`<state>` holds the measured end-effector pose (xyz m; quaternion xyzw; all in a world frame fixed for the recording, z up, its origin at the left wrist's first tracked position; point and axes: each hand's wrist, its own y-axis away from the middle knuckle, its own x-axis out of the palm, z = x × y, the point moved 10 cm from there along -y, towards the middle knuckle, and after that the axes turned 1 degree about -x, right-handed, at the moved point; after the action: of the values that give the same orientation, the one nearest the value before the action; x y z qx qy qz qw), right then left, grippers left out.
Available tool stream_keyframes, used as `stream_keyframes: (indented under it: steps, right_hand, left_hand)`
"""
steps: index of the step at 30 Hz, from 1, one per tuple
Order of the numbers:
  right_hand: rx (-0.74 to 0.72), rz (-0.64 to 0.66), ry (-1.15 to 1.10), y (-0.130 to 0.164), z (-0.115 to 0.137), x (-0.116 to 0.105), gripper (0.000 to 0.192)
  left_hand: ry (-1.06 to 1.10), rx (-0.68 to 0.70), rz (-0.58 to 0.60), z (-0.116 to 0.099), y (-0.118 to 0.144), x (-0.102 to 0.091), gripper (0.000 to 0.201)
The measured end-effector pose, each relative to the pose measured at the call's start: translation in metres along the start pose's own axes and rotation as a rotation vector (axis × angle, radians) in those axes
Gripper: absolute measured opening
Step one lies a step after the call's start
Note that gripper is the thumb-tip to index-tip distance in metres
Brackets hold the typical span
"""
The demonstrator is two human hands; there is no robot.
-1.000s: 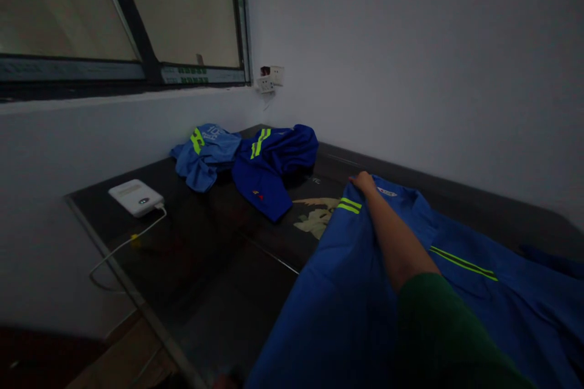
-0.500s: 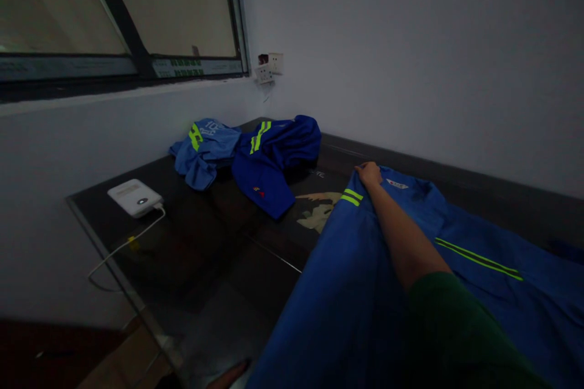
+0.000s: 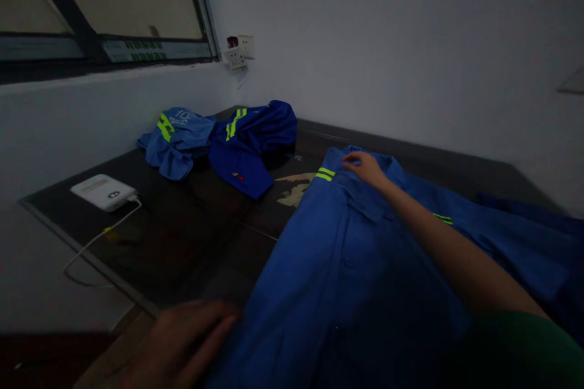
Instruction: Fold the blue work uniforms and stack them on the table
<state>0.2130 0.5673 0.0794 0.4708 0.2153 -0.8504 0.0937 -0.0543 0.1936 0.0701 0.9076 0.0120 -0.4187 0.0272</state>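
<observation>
At 9 o'clock on the dark table [image 3: 182, 237] lies a white box [image 3: 103, 192] with its cable. My left hand [image 3: 180, 343], at 7 o'clock, is spread flat with the fingers wide and holds nothing; it touches the near edge of the blue work shirt [image 3: 360, 273]. At 11 o'clock two crumpled blue garments [image 3: 223, 140] lie in the corner. The shirt is spread over the table at 5 o'clock. My right hand [image 3: 365, 165] rests on its collar area at 1 o'clock; I cannot tell if it pinches the cloth.
</observation>
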Motion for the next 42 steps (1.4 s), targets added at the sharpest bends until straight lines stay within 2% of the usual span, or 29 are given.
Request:
stream_keyframes:
  steps: [3, 6, 9, 11, 13, 15, 19, 22, 25, 27, 29, 31, 33, 36, 38, 42]
  right_hand:
    - [-0.048, 0.137, -0.022, 0.055, 0.013, 0.000, 0.020]
    - [-0.043, 0.186, 0.086, 0.099, 0.020, 0.001, 0.031]
    - [-0.006, 0.209, 0.262, 0.127, 0.026, 0.008, 0.040]
    - [0.046, 0.192, 0.363, 0.137, 0.026, 0.012, 0.039]
    - [0.087, 0.153, 0.422, 0.142, 0.025, 0.014, 0.039]
    - [0.078, 0.116, 0.436, 0.144, 0.024, 0.016, 0.041]
    - [0.102, 0.081, 0.399, 0.144, 0.011, 0.017, 0.046]
    - [0.137, 0.115, 0.380, 0.144, 0.002, 0.015, 0.045]
    - [0.144, 0.159, 0.380, 0.143, 0.000, 0.008, 0.043]
    - [0.149, 0.141, 0.373, 0.140, 0.004, -0.004, 0.042]
    - [0.142, 0.112, 0.354, 0.136, 0.009, -0.015, 0.040]
    - [0.147, 0.126, 0.346, 0.135, 0.012, -0.016, 0.039]
    - [0.167, 0.184, 0.364, 0.138, 0.011, -0.009, 0.038]
    - [0.150, 0.199, 0.414, 0.144, 0.015, 0.001, 0.040]
    - [0.077, 0.136, 0.458, 0.144, 0.026, 0.004, 0.041]
    - [-0.033, 0.060, 0.580, 0.133, 0.047, 0.012, 0.040]
  left_hand:
    - [0.074, 0.232, 0.081, -0.066, -0.046, 0.009, 0.032]
    - [0.117, 0.444, 0.143, -0.125, -0.104, 0.029, 0.026]
    - [0.074, 0.586, 0.107, -0.157, -0.178, 0.061, 0.028]
    - [-0.027, 0.562, 0.043, -0.161, -0.237, 0.087, 0.031]
    - [-0.179, 0.448, 0.005, -0.157, -0.295, 0.114, 0.037]
    - [-0.242, 0.412, -0.012, -0.159, -0.340, 0.137, 0.042]
    - [-0.283, 0.439, -0.011, -0.165, -0.396, 0.171, 0.050]
    - [-0.297, 0.405, 0.014, -0.154, -0.425, 0.187, 0.049]
    - [-0.301, 0.312, 0.023, -0.136, -0.447, 0.194, 0.053]
    - [-0.299, 0.257, 0.024, -0.127, -0.456, 0.197, 0.058]
    - [-0.293, 0.220, 0.022, -0.123, -0.459, 0.198, 0.061]
    - [-0.285, 0.202, -0.001, -0.124, -0.456, 0.194, 0.063]
    - [-0.239, 0.239, -0.108, -0.133, -0.447, 0.178, 0.060]
    - [-0.098, 0.417, -0.232, -0.152, -0.419, 0.150, 0.047]
    - [-0.048, 0.503, -0.189, -0.156, -0.401, 0.145, 0.040]
    - [-0.037, 0.500, -0.102, -0.139, -0.369, 0.152, 0.038]
